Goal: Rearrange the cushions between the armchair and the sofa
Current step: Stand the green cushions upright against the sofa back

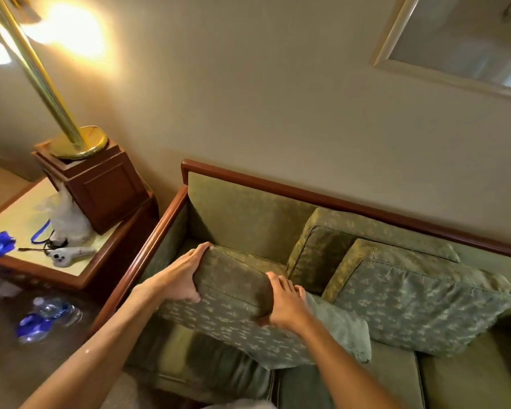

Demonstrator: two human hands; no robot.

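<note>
Head view: green patterned fabric cushion is gripped by left hand and right hand, both closed on its top edge, over wood-framed green sofa left end; grip should be kept even, neighbouring cushions cleared

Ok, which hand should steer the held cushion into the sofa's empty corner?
Probably the left hand: it grips the held cushion on the corner's side; the right hand is nearer the other cushions.

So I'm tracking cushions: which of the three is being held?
The leftmost cushion, at the sofa's arm end: the left hand and right hand grip it. The other two lean untouched against the backrest.
</note>
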